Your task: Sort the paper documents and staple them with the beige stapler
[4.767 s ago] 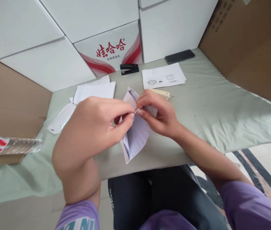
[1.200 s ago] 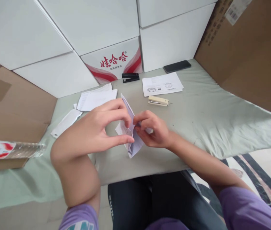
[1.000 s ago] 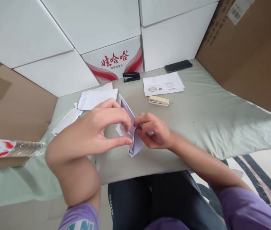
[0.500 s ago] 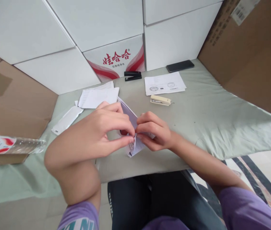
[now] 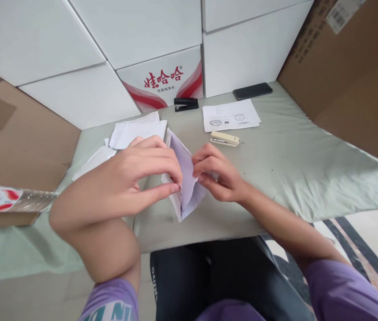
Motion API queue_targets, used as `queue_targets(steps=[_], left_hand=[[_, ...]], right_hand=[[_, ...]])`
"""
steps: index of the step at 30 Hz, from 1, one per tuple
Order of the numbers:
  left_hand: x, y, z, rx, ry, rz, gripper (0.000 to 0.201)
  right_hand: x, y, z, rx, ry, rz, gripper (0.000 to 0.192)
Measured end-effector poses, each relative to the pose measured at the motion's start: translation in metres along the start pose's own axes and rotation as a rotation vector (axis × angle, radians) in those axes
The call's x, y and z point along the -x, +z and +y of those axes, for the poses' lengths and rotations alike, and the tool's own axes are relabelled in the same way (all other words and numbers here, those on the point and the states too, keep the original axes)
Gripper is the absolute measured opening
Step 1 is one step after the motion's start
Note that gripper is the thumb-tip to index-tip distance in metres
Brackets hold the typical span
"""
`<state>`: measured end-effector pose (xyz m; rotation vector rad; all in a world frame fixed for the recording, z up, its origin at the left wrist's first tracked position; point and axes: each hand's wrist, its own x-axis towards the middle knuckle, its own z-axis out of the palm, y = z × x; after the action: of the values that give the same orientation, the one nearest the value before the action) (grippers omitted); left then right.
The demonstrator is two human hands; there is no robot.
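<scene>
Between my hands is a white paper envelope (image 5: 186, 167), its pale lilac inside showing through a gaping mouth that faces me. My left hand (image 5: 145, 171) pinches the left edge between thumb and fingers. The opposite edge is gripped by my right hand (image 5: 216, 174), with its fingers curled in. The envelope's lower end narrows to a point just above the table. Part of its outer left side is hidden behind my left fingers.
A cream stapler (image 5: 225, 138) and stamped papers (image 5: 231, 115) lie beyond my right hand. Farther back are a black stapler (image 5: 186, 104) and a phone (image 5: 252, 91). Papers (image 5: 138, 133) and a water bottle (image 5: 14, 199) are leftward. Cardboard boxes (image 5: 352, 84) flank the cloth-covered table (image 5: 292, 174).
My hands have moved apart, and the envelope's edges have spread from nearly together to a wide opening. The left hand shifted slightly left, the right slightly up.
</scene>
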<state>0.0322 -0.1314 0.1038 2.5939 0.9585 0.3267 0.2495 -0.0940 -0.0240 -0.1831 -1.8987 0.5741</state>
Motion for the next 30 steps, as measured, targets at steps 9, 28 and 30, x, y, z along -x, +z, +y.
queue_targets(steps=[9,28,30], left_hand=[[-0.005,-0.001,-0.021,0.066,-0.052,0.083,0.010],[0.005,0.012,-0.117,0.578,-0.187,0.413,0.012],[0.007,0.017,-0.114,0.582,-0.192,0.428,0.011]], right_hand=[[0.005,0.003,0.017,-0.082,0.156,0.111,0.009],[0.026,0.006,0.078,-0.197,0.628,0.248,0.010],[0.027,0.006,0.083,-0.185,0.677,0.230,0.013]])
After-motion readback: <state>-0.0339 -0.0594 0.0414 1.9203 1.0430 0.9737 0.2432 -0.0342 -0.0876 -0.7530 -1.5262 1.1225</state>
